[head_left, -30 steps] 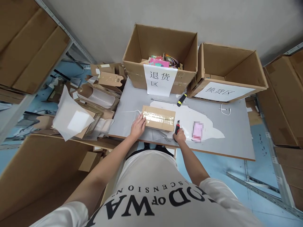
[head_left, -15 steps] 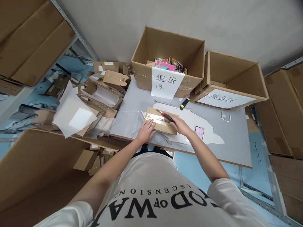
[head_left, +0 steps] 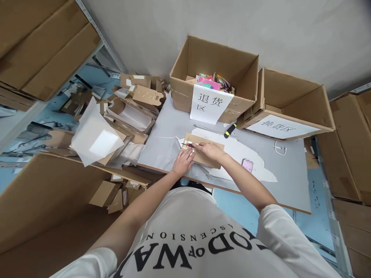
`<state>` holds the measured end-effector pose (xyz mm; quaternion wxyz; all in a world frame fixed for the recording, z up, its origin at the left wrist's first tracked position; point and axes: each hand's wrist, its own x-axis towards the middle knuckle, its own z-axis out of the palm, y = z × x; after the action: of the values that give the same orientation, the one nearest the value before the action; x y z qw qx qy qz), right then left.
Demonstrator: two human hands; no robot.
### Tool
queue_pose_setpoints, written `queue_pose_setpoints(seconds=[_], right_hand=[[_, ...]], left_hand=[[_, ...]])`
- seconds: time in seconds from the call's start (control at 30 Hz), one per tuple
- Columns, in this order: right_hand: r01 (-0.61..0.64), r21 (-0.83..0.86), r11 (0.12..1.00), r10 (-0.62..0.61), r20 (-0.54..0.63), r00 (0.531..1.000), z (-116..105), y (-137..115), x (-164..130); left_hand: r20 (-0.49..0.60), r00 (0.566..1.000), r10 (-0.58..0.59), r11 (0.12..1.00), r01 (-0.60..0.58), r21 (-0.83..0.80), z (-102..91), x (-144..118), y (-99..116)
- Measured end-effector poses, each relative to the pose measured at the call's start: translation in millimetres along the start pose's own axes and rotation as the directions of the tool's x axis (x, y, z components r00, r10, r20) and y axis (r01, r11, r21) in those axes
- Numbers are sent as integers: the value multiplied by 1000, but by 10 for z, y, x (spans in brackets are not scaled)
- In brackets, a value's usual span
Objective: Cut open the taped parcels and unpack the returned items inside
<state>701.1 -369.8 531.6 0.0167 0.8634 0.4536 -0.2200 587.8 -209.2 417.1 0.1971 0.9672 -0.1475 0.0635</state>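
A small cardboard box with shiny tape along its top lies on the grey table near the front edge. My right hand is closed around a red and black utility knife, whose tip is over the taped left end of the box. Whether the blade is in the tape, I cannot tell. My left hand rests on the box's near left corner, fingers stretched out flat, just below the knife.
A black and yellow tool and a phone lie on the table. Behind stand two big open cartons with paper signs, the left carton holding colourful items, the right carton beside it. Opened boxes pile up leftward.
My right hand has moved left along the box with the knife, from the right end toward the taped left end. My left hand stays on the box. The view has shifted slightly.
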Motion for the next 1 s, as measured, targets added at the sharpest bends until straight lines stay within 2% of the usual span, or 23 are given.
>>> queue_pose_setpoints(seconds=[0.27, 0.73, 1.0], right_hand=[[-43, -80, 996, 46, 39, 998, -40, -70, -37], [-52, -87, 995, 55, 28, 998, 132, 44, -117], [-67, -92, 993, 75, 88, 993, -35, 99, -167]], left_hand=[[-20, 1000, -3, 1000, 4, 17, 45, -17, -9], [-29, 999, 17, 1000, -16, 23, 80, -10, -48], [-14, 1000, 18, 999, -18, 39, 81, -3, -49]])
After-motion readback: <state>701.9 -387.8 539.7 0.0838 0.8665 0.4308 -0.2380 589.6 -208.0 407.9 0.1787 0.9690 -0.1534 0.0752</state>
